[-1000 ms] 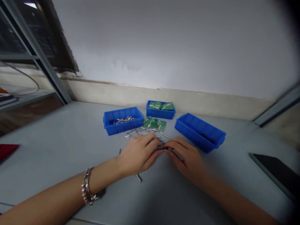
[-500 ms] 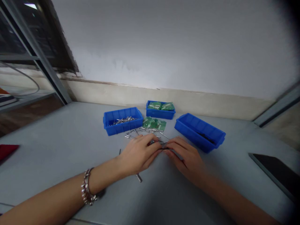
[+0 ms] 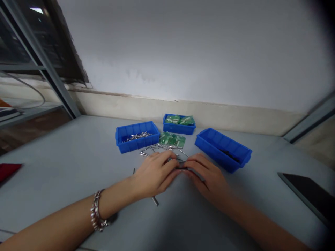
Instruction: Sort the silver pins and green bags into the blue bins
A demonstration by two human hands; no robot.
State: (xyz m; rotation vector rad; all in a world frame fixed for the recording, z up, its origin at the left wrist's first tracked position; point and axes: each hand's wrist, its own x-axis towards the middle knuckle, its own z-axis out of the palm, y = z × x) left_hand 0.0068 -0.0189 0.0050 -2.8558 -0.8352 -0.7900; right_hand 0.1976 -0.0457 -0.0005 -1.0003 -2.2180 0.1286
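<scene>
Above the grey table, my left hand [image 3: 157, 172] and my right hand [image 3: 205, 174] meet fingertip to fingertip. Between them they pinch a short, thin dark rod [image 3: 181, 168]; its ends are hidden by the fingers. Just beyond my fingers lie several slim silver metal pins [image 3: 163, 146], loosely spread. A metal bar [image 3: 155, 201] shows on the table below my left hand, the rest covered by the hand and wrist. Behind the pins is a green plastic packet [image 3: 172, 139].
A blue bin [image 3: 138, 143] of silver pins stands to the left. The middle blue bin [image 3: 179, 129] holds green packets. At right, another blue bin [image 3: 217, 153] contains small dark parts. A dark flat tablet-like object [image 3: 309, 193] lies far right, a red item [image 3: 9, 171] far left.
Both hands stay together at the same spot with slight finger movement. More of the dark rod shows between the fingertips now. The view has shifted slightly.
</scene>
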